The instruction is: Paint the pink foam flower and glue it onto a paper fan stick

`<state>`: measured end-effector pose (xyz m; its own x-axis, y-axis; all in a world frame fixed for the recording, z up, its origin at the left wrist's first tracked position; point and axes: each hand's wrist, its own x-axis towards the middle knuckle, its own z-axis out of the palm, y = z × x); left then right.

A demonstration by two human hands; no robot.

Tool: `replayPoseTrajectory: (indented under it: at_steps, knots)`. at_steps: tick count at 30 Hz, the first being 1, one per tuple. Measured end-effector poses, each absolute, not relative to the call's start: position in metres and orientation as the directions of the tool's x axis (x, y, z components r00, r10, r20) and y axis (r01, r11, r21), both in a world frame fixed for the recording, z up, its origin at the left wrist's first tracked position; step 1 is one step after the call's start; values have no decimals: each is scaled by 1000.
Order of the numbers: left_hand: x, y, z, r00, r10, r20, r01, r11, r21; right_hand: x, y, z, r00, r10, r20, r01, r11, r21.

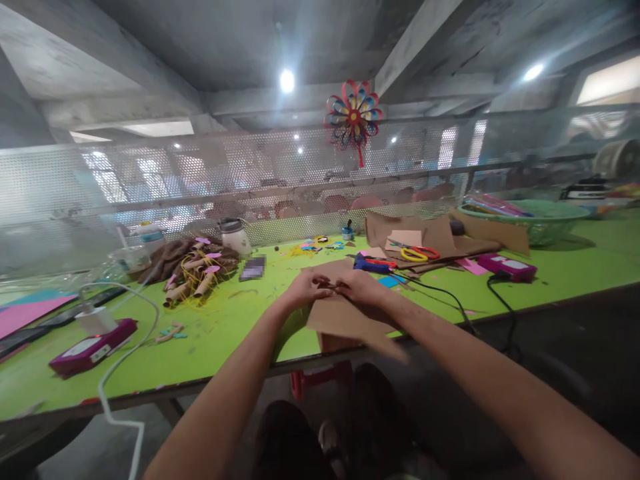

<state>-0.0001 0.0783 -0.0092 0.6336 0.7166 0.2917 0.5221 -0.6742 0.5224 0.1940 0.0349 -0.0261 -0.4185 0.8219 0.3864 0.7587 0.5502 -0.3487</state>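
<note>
My left hand [309, 288] and my right hand [359, 287] meet close together over a sheet of brown kraft paper [345, 316] at the table's front edge. The fingers of both hands are bent and pinch the paper's far part, which looks slightly curled there. The paper's near corner hangs past the edge and is blurred. Just beyond my right hand lies a glue gun [373, 264] with a blue body, its black cord running right. Scissors with yellow and red handles [415, 253] rest on more brown paper [450, 243] behind it.
On the green table [240, 327] stand a purple power box [95, 347] with a white charger, a second purple box [507, 267], and a phone [253, 268]. Paper rolls with yellow strands [200, 280] are heaped left. A green basket [545, 220] stands right; a paper flower [354, 117] hangs on the mesh.
</note>
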Motion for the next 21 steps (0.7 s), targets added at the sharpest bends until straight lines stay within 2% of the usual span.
replayPoseTrajectory:
  at_steps: [3, 6, 10, 15, 21]
  knots:
    - [0, 78, -8, 596, 700, 393, 568, -713, 411, 191, 37, -25, -449, 773, 449, 797, 573, -190]
    - [0, 75, -8, 652, 680, 336, 560, -731, 391, 189, 35, -23, -478, 734, 483, 789, 600, -131]
    - [2, 72, -11, 658, 695, 290, 557, -709, 434, 189, 31, -23, -475, 738, 479, 782, 604, -155]
    - [2, 77, -17, 655, 702, 279, 580, -704, 409, 195, 35, -25, -464, 781, 418, 773, 588, -240]
    - [-3, 83, -19, 620, 752, 221, 634, -647, 422, 199, 40, -23, -482, 794, 370, 773, 584, -248]
